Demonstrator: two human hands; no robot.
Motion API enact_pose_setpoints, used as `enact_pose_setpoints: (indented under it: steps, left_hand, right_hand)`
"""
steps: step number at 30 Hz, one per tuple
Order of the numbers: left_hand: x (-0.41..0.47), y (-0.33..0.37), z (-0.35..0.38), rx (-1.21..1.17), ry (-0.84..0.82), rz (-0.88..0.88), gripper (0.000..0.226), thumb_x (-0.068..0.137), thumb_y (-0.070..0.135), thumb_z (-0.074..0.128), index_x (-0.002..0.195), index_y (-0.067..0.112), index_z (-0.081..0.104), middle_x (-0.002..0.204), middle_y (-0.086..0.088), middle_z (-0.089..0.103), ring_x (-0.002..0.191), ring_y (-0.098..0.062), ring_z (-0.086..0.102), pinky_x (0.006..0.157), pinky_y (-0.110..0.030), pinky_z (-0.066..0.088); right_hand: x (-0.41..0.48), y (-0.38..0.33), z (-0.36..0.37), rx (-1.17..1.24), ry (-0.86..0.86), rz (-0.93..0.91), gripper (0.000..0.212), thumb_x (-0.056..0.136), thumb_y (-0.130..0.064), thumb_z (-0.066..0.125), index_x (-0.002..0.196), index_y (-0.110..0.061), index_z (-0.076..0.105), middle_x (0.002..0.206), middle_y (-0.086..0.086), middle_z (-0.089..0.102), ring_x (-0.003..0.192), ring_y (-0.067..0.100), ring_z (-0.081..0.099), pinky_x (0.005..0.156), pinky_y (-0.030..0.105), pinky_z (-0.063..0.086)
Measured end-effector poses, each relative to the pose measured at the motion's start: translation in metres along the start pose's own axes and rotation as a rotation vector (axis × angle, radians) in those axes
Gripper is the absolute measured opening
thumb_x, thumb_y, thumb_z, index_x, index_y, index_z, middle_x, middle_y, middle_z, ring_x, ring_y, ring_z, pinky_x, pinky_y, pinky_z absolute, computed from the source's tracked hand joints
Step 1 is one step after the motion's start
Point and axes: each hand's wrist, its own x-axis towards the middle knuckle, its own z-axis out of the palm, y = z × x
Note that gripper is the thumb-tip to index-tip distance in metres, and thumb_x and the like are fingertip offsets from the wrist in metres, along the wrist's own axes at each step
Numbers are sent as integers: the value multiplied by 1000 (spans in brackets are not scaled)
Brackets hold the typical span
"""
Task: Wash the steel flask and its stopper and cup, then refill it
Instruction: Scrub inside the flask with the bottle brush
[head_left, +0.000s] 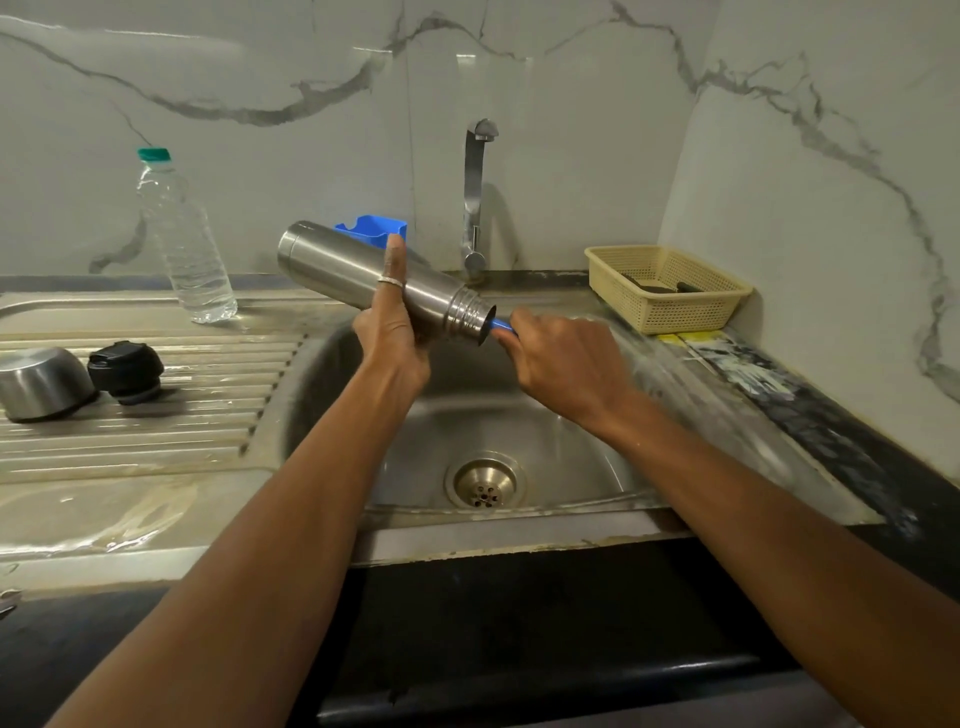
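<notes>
I see the left hand (392, 332) holding the steel flask (337, 262) in the air over the sink (571, 441). The flask is tilted, its base up to the left and its open threaded mouth down to the right. One ringed digit lies straight up across the body, and the other fingers go behind the steel, where I cannot see how firmly they grip. The right hand (561, 358) has its fingers curled round a blue handle (501, 325) that runs into the mouth. I take it for a bottle brush, though the working end is hidden inside. My main worry is the grip. One hand on smooth, probably wet steel is a thin hold, and a hard push or pull on the handle could twist the flask loose and drop it into the basin. If the handle is levered sideways it may scrape the threads or jam at the neck. With the mouth pointing down, whatever is inside can spill onto the right wrist. A swing of the raised base could knock the plastic bottle (189, 249) standing on the draining board (156, 431) to its left. The cup (39, 382), upturned, and the stopper (127, 371) sit together farther left on that board, well apart from the hands, so I judge them safe. The tap (475, 197) shows no stream.
</notes>
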Motion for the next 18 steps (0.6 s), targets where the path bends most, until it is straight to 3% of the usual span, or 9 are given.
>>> enact_pose_setpoints:
  steps: [3,5,7,9,10,12,14,16,18]
  left_hand:
    - [4,-1,-2,-53,12,-23,91,58,41,93,133,3,57,109,-16,73,104,-36,73,82,-51,61]
    - [6,1,-3,-60,28,-34,96,54,43,89,136,5,56,108,-15,71,103,-36,73,82,-50,61]
    - [6,4,-5,-64,69,-24,80,65,42,83,132,5,59,102,-13,71,91,-32,73,75,-44,61]
    - [8,8,-7,-66,100,-6,61,73,41,77,120,5,63,92,-9,71,80,-28,71,67,-38,59]
    - [8,11,-7,-69,110,-4,53,75,42,74,113,7,64,86,-7,70,75,-27,70,63,-36,58]
    - [10,19,-10,-102,137,0,37,81,40,67,104,11,62,78,-3,68,70,-25,69,59,-34,56]
    - [16,25,-15,-154,178,12,32,83,39,65,100,13,62,76,-2,67,70,-26,69,58,-33,55]
    - [20,27,-18,-194,180,28,44,76,44,71,104,12,64,83,-4,70,77,-29,70,62,-35,57]
    - [18,24,-18,-182,149,29,79,60,55,84,120,7,67,97,-11,73,86,-32,72,71,-41,58]
  right_hand:
    - [2,-6,2,2,-13,-6,24,101,-28,61,90,-7,64,58,3,56,40,19,41,39,27,30]
    - [4,-15,1,76,-158,71,33,105,-36,50,91,-9,62,62,4,56,48,23,49,46,33,37]
    - [9,-22,-4,476,-429,328,43,108,-41,43,87,-9,63,63,0,55,54,18,49,53,31,37]
    - [12,-26,-12,968,-653,621,44,108,-42,43,85,-11,65,55,-5,46,48,11,40,48,25,32]
    - [11,-24,-15,1055,-695,650,44,107,-42,44,83,-12,65,52,-6,43,45,9,36,45,23,29]
    - [6,-16,-15,838,-622,464,45,106,-43,47,74,-16,63,51,-9,46,44,6,41,46,21,31]
    - [-2,-6,-9,427,-384,201,45,105,-45,47,70,-19,58,55,-6,53,49,12,50,49,29,34]
    - [-2,-5,-4,114,-146,48,43,105,-46,44,76,-18,59,58,0,57,47,22,51,45,31,32]
    - [3,-15,-3,-75,-12,-81,41,106,-40,42,80,-14,61,60,3,56,42,21,42,39,30,30]
